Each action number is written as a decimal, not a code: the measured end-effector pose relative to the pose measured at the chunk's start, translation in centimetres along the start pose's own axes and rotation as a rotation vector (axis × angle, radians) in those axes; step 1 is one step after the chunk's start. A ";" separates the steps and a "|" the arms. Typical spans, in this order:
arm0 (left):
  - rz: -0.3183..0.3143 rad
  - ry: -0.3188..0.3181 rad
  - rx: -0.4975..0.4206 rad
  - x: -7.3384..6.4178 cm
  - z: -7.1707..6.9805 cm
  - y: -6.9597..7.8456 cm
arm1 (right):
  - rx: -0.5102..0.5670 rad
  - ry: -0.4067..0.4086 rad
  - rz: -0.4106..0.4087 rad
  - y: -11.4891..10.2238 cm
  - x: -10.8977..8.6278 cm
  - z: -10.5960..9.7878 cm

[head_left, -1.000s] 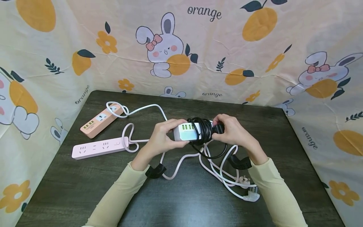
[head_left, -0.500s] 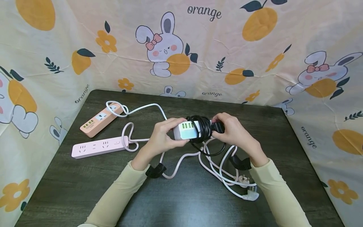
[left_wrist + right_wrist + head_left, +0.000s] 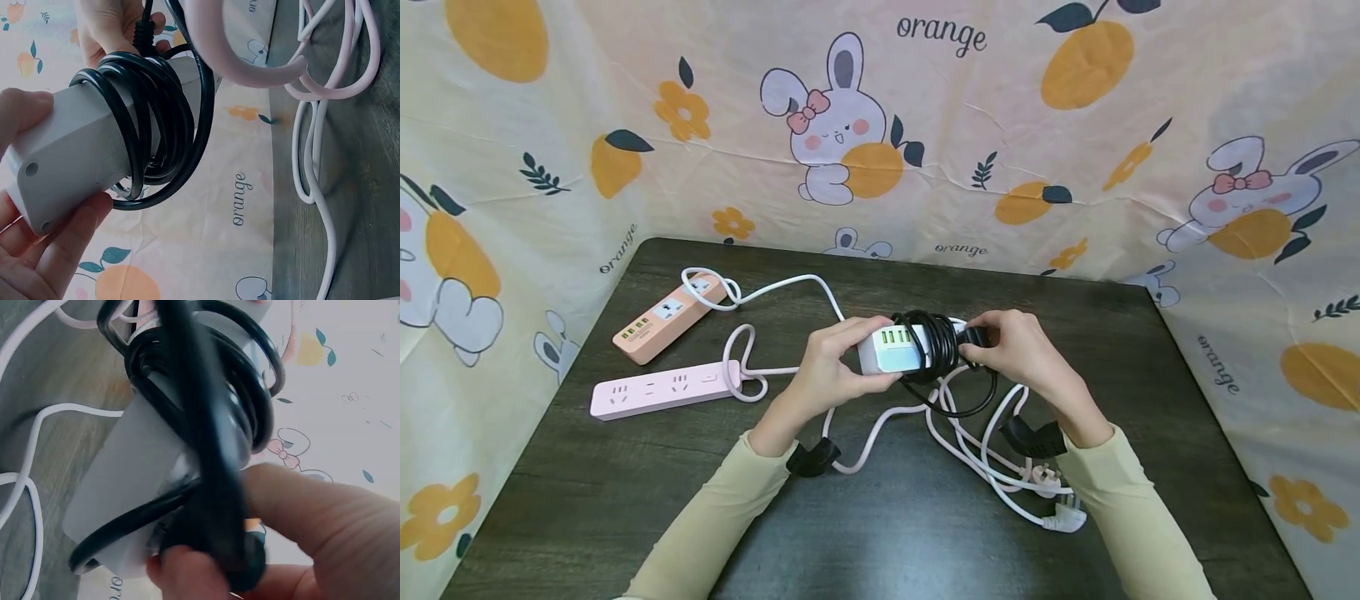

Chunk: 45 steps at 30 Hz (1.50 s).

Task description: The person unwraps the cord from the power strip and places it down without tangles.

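Above the middle of the table, my left hand (image 3: 831,362) grips one end of a white power strip (image 3: 891,350), thumb and fingers on opposite edges. A black cord (image 3: 940,346) is wound several turns around the strip's other half. At that end my right hand (image 3: 1018,348) pinches the cord's black plug (image 3: 209,550), mostly covered by the fingers in the head view. A loose loop of cord hangs below the strip. In the left wrist view the strip's plain underside (image 3: 75,156) faces the camera, crossed by the coils (image 3: 162,119).
An orange power strip (image 3: 658,327) and a pink power strip (image 3: 658,390) lie at the left, their cables looped over them. White and pink cables tangle toward the right, ending in a white plug (image 3: 1063,517) and another plug (image 3: 1047,477). A printed curtain (image 3: 700,183) surrounds the table.
My right hand has dipped slightly and turned, covering more of the black plug. The left hand and the white power strip have barely shifted; the other strips have not moved.
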<state>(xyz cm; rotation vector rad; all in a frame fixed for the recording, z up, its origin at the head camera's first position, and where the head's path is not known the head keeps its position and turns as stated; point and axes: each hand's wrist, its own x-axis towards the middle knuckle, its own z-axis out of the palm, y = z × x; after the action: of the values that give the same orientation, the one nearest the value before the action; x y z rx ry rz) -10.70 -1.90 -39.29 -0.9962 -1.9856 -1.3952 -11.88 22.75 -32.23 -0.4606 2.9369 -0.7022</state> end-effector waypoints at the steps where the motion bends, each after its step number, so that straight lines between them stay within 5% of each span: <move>1: -0.003 -0.002 -0.006 0.0 0.0 0.0 | 0.007 -0.004 0.003 0.1 0.0 0.0; 9: 0.003 -0.005 -0.024 0.1 -0.2 0.1 | 0.100 0.015 -0.088 0.8 0.3 0.4; 14: -0.010 0.004 -0.029 0.3 -0.4 0.2 | 0.224 0.048 -0.006 1.1 0.4 0.7; 22: -0.138 0.170 -0.044 0.1 -1.3 -0.4 | 0.257 0.407 -0.127 1.2 -2.1 1.4; 28: -0.213 0.238 -0.278 0.6 -2.7 -0.2 | 0.485 0.216 0.063 3.0 -1.7 2.9; 31: -0.220 0.194 -0.354 0.7 -3.5 0.2 | 0.716 0.293 0.106 5.9 0.2 3.8; 35: -0.207 0.113 -0.380 0.6 -4.0 0.4 | 1.032 0.651 -0.059 7.8 2.0 2.4; 37: -0.199 0.086 -0.371 0.4 -4.0 0.2 | 1.085 0.797 -0.153 6.4 1.6 0.2; 39: -0.204 0.080 -0.348 0.3 -4.0 -0.1 | 1.135 0.862 -0.259 4.9 0.8 -1.8; 41: -0.217 0.095 -0.322 0.1 -3.9 -0.5 | 1.188 0.822 -0.383 4.3 -0.3 -3.2; 45: -0.241 0.165 -0.282 -0.1 -4.1 -0.9 | 1.251 0.585 -0.544 4.2 -2.7 -4.2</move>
<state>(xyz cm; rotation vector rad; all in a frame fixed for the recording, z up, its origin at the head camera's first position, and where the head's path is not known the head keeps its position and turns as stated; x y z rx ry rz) -11.43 -6.00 -38.46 -0.7439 -1.8682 -1.8655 -11.07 28.98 -30.35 -0.9471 1.9872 -2.7642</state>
